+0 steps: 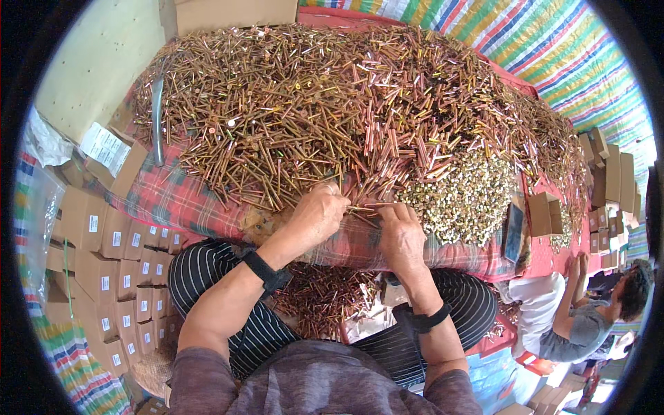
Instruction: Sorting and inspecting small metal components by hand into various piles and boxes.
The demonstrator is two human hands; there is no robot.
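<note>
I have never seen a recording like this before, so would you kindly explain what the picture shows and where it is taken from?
There is no machine here: a person works bare-handed. The single picture comes from a wide fisheye camera on their head, looking down, so straight edges bend near its rim. On a plaid cloth lies a great heap of thin coppery rods, with small shiny pieces piled to the right. The left hand and right hand are close together; both appear to pinch rods, though how many is too small to tell.
</note>
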